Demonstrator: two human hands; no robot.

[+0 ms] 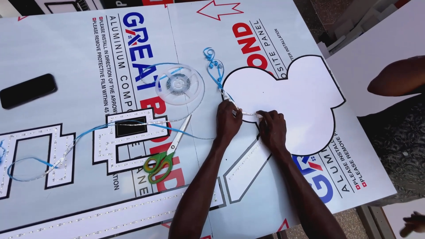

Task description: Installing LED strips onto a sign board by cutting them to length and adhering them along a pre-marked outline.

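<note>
A white cloud-shaped cutout (pixel 292 97) with a dark edge lies on a large printed panel (pixel 79 57). My left hand (pixel 228 123) and my right hand (pixel 271 128) press side by side on a thin clear strip (pixel 250 114) along the cutout's lower-left edge. The fingers of both hands pinch the strip. A blue backing ribbon (pixel 214 66) curls away from the strip just above my left hand.
A clear plastic reel (pixel 179 84) and green-and-yellow-handled scissors (pixel 164 155) lie left of my hands. White block-shaped cutouts (pixel 128 139) edged with strip lie further left, with a black phone (pixel 27 90) beyond. Another person's arm (pixel 394 79) is at the right edge.
</note>
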